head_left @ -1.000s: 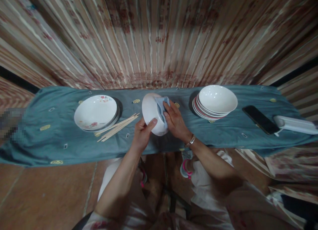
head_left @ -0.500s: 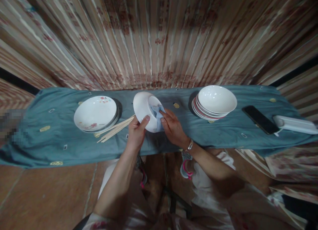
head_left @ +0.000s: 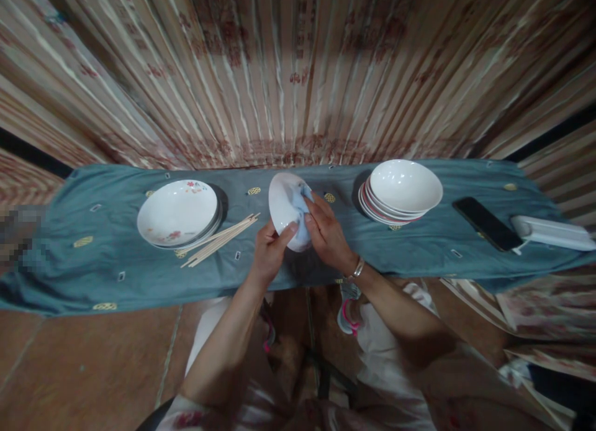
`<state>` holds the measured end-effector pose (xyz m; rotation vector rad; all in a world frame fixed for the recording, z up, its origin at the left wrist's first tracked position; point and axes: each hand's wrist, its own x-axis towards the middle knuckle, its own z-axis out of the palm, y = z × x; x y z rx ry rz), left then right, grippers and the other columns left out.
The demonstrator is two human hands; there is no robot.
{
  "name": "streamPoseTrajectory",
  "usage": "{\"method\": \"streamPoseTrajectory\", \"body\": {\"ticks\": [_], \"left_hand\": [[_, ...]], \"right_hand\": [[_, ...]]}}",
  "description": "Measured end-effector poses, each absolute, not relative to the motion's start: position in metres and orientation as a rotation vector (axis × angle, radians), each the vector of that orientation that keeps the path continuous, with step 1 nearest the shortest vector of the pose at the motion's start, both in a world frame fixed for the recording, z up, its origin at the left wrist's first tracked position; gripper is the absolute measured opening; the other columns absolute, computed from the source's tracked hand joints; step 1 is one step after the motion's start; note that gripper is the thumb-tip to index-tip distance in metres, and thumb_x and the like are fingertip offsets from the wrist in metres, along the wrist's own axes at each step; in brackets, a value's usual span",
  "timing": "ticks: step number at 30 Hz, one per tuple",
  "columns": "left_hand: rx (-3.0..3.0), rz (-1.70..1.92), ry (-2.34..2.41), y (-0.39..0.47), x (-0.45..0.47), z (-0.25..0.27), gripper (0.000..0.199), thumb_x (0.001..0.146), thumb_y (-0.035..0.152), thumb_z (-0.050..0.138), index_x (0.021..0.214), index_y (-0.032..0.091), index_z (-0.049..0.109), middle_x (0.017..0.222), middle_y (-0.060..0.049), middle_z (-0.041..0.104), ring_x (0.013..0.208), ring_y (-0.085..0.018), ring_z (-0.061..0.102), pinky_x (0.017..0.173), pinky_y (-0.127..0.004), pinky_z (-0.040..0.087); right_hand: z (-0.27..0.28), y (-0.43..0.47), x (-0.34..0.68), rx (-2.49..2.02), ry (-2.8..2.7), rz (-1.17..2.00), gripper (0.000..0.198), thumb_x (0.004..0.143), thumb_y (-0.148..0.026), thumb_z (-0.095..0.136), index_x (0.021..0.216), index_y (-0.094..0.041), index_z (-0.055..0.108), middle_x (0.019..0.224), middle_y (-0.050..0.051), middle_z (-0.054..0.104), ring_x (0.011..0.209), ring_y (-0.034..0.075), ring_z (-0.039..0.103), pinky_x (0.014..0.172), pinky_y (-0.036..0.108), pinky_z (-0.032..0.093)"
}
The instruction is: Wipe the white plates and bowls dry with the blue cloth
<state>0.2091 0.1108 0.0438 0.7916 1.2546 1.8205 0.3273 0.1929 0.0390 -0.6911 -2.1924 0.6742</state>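
A white bowl [head_left: 279,201] is tilted on its side above the middle of the table, its underside partly facing me. My left hand [head_left: 270,249] grips its near left rim, thumb on the outer surface. My right hand [head_left: 329,233] is closed on a light blue cloth [head_left: 302,202], which it presses against the bowl's base. The cloth and the right fingers hide part of the bowl. To the left of my left hand lie several wooden chopsticks [head_left: 221,240].
A stack of floral white plates [head_left: 179,213] stands on the left, its edge touching the chopsticks. On the right are stacked white bowls [head_left: 406,186], a black phone [head_left: 488,223] and a white device [head_left: 554,232]. A teal cloth [head_left: 139,282] covers the narrow table; a pleated curtain [head_left: 298,77] hangs behind.
The bowl has shifted slightly right and turned, now looking narrower. My left hand has moved right with it, uncovering the chopsticks' far ends. The cloth is bunched differently under my right hand.
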Motion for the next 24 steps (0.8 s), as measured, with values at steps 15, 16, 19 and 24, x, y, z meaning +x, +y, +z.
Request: {"method": "streamPoseTrajectory", "body": {"ticks": [15, 16, 19, 24], "left_hand": [[0.904, 1.831, 1.393, 0.118, 0.210, 0.053, 0.028, 0.066, 0.037, 0.080, 0.079, 0.015, 0.072, 0.072, -0.001, 0.068, 0.069, -0.015, 0.058, 0.067, -0.026, 0.046], [0.930, 1.825, 1.417, 0.118, 0.209, 0.054, 0.026, 0.065, 0.036, 0.081, 0.077, 0.015, 0.071, 0.071, -0.001, 0.067, 0.067, -0.015, 0.057, 0.067, -0.026, 0.045], [1.026, 1.795, 1.507, 0.119, 0.207, 0.053, 0.020, 0.068, 0.033, 0.078, 0.074, 0.016, 0.070, 0.068, 0.001, 0.064, 0.066, -0.015, 0.055, 0.066, -0.025, 0.044], [1.190, 1.690, 1.638, 0.121, 0.207, 0.040, 0.012, 0.075, 0.030, 0.072, 0.080, 0.019, 0.072, 0.074, -0.003, 0.068, 0.078, -0.021, 0.064, 0.079, -0.031, 0.049]], "right_hand": [[0.015, 0.215, 0.332, -0.806, -2.247, 0.677, 0.040, 0.091, -0.023, 0.034, 0.121, -0.014, 0.059, 0.129, 0.017, 0.061, 0.123, 0.025, 0.054, 0.105, 0.043, 0.041], [0.017, 0.213, 0.333, -0.804, -2.263, 0.694, 0.037, 0.090, -0.021, 0.035, 0.114, -0.015, 0.062, 0.120, 0.016, 0.065, 0.113, 0.025, 0.059, 0.099, 0.040, 0.045], [0.025, 0.209, 0.337, -0.838, -2.286, 0.810, 0.027, 0.085, -0.020, 0.037, 0.089, -0.019, 0.064, 0.086, 0.007, 0.068, 0.078, 0.020, 0.063, 0.077, 0.031, 0.048], [0.039, 0.211, 0.343, -0.966, -2.024, 1.170, 0.026, 0.086, -0.033, 0.043, 0.072, -0.020, 0.060, 0.060, -0.002, 0.053, 0.058, 0.014, 0.050, 0.059, 0.026, 0.039]]}}
